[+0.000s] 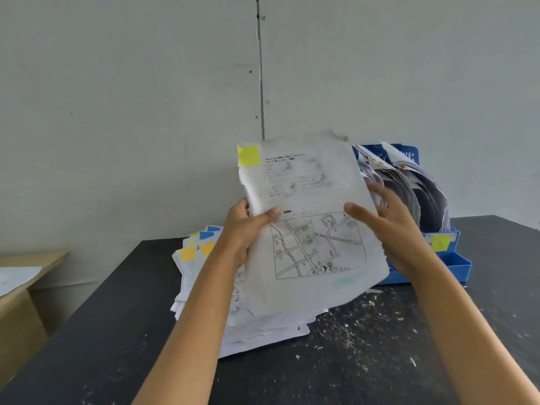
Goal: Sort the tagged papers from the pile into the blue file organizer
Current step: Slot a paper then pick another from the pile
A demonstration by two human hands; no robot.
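Observation:
I hold up a worn white paper (309, 229) with a map drawing and a yellow tag (248, 155) at its top left corner. My left hand (244, 229) pinches its left edge, thumb on the front. My right hand (388, 226) is at its right edge with the thumb over the front and fingers spread behind; I cannot tell whether it grips. Under the sheet lies the pile of papers (257, 325) with yellow, orange and blue tags. The blue file organizer (455, 267) stands behind my right hand, holding several curled papers and bearing a yellow tag (440, 242).
The black table (365, 361) is strewn with white paper scraps on its right half. A light wooden desk (26, 276) with a sheet on it stands at the left, lower than the table. A grey wall rises close behind.

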